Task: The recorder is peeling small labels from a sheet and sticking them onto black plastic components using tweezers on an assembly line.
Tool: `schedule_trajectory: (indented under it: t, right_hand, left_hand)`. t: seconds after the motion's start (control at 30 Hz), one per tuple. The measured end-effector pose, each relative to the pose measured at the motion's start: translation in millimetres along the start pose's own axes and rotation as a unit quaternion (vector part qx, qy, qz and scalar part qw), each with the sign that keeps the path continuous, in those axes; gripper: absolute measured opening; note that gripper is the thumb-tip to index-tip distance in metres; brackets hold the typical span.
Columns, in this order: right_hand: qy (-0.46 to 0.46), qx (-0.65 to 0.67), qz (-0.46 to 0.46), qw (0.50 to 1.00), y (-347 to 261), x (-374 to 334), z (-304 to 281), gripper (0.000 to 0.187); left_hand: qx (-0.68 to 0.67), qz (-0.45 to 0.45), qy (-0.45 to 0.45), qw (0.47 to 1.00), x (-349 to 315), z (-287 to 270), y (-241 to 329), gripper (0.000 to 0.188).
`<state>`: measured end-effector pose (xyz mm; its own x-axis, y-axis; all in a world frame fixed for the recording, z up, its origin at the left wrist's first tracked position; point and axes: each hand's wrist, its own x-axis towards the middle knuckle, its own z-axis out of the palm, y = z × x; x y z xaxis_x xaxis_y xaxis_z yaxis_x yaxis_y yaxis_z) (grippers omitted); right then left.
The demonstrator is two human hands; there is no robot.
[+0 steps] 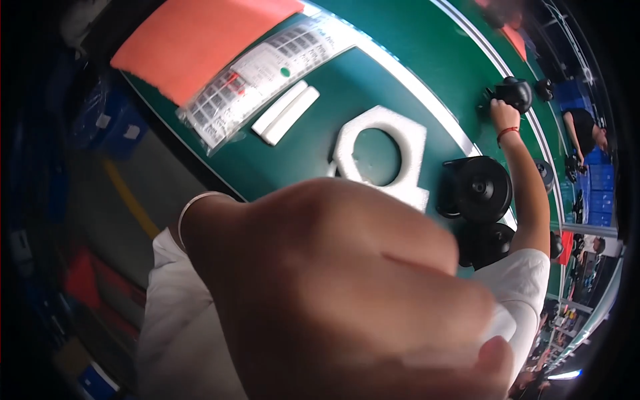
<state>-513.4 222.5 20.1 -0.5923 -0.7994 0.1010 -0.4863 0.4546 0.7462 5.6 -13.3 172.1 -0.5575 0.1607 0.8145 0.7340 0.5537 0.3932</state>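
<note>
Very close up, my left hand fills the lower middle, its fingers curled shut. A small whitish patch shows by its fingertips, but what it holds, if anything, I cannot make out. My right arm reaches far out to the upper right. There my right hand, with a red cord on its wrist, is closed at the near side of a black rounded device. Nearer to me stands a black round housing with a looped bracket on its left. Another black round housing sits just below it, partly hidden by my left hand.
On the green table lie a white foam ring, two white foam strips, a plastic-wrapped printed sheet and an orange cloth. A white metal rail runs beyond them. Another person works at the far right.
</note>
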Motion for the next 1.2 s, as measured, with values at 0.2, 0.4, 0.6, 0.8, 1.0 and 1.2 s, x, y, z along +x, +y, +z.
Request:
schedule_trajectory:
  t: [0.2,0.4,0.6,0.8,1.0,1.2]
  right_hand:
    - [-0.147,0.15,0.068,0.975,-4.8,-34.2,-28.4,0.026]
    - [-0.067,0.186,0.155,0.968,87.8,-95.3,-75.2,0.026]
    - [-0.188,0.191,0.305,0.914,209.9,-219.0,-10.4,0.084]
    - [-0.122,0.306,0.279,0.902,170.0,-232.0,19.1,0.132]
    - [-0.092,0.292,0.323,0.896,177.7,-239.6,8.9,0.109]
    - [0.12,0.402,0.257,0.871,229.2,-221.4,-98.3,0.093]
  left_hand:
    - [-0.035,0.041,-0.031,0.998,44.1,46.5,2.4,0.031]
    - [-0.072,0.064,-0.05,0.994,55.3,47.9,3.6,0.034]
    - [-0.152,-0.237,0.076,0.956,-43.7,56.6,-39.5,0.052]
    - [-0.122,-0.456,0.139,0.871,-110.2,79.0,-29.1,0.047]
    - [-0.24,-0.537,0.136,0.798,-109.8,90.4,-36.7,0.055]
    - [-0.264,-0.547,0.022,0.794,-114.5,90.3,-49.6,0.053]
